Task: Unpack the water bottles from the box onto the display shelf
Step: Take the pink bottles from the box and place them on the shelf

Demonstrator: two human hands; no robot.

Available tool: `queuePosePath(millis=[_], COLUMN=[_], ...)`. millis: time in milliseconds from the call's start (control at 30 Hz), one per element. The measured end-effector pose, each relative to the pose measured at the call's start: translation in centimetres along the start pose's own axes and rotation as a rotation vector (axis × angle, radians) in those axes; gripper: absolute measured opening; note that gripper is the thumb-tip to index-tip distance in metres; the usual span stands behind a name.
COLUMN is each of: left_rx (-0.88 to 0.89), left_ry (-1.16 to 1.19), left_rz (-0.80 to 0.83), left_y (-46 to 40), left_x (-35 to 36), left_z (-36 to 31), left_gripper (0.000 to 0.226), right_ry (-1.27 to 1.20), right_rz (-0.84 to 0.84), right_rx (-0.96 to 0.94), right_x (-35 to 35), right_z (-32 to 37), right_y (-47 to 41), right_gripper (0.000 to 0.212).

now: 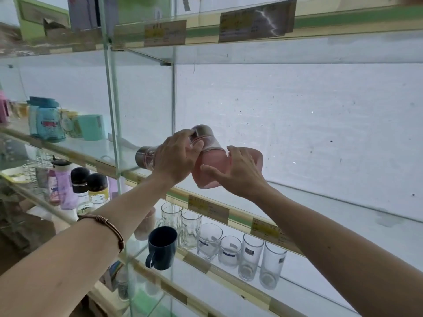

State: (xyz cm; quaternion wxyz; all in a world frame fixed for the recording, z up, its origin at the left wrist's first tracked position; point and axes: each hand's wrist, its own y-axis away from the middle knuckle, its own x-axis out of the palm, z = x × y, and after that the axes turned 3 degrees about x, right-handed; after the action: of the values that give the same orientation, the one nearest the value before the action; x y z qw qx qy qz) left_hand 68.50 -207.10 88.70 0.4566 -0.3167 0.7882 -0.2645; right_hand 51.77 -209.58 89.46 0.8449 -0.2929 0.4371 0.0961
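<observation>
Holding pink bottles (211,165) above shelf (343,216); glasses (249,255) below.

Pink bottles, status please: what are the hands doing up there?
Left hand grips two bottles; right hand holds the pink bottle, tilted over the glass shelf. Nothing blocking.

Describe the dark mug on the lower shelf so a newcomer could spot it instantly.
Start at the glass shelf below the one the hands are reaching over, where a row of clear drinking glasses stands. The dark blue mug sits at the left end of that row, beside the clear glass mugs. It is the only opaque, dark piece there, its handle pointing left.
</observation>
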Motion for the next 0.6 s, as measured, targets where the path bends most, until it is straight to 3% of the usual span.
queuePosePath(millis=[133,400,600], left_rx=[0.025,0.029,-0.119], left_ry=[-0.008,0.16,0.306], left_rz=[-0.022,-0.059,0.008], left_y=[1.4,6.9,13.9], left_x=[-0.3,-2.1,-3.7], left_z=[-1.2,-5.6,-9.9], left_gripper=[0.05,0.028,0.021], right_ry=[0.011,-0.025,-0.039], right_rz=[0.004,0.001,0.048], right_rx=[0.001,-0.051,-0.12], right_x=[-1.4,-6.0,-8.0], right_z=[0.0,0.0,0.3], right_y=[1.5,7.7,13.2], right_gripper=[0.091,0.061,0.065])
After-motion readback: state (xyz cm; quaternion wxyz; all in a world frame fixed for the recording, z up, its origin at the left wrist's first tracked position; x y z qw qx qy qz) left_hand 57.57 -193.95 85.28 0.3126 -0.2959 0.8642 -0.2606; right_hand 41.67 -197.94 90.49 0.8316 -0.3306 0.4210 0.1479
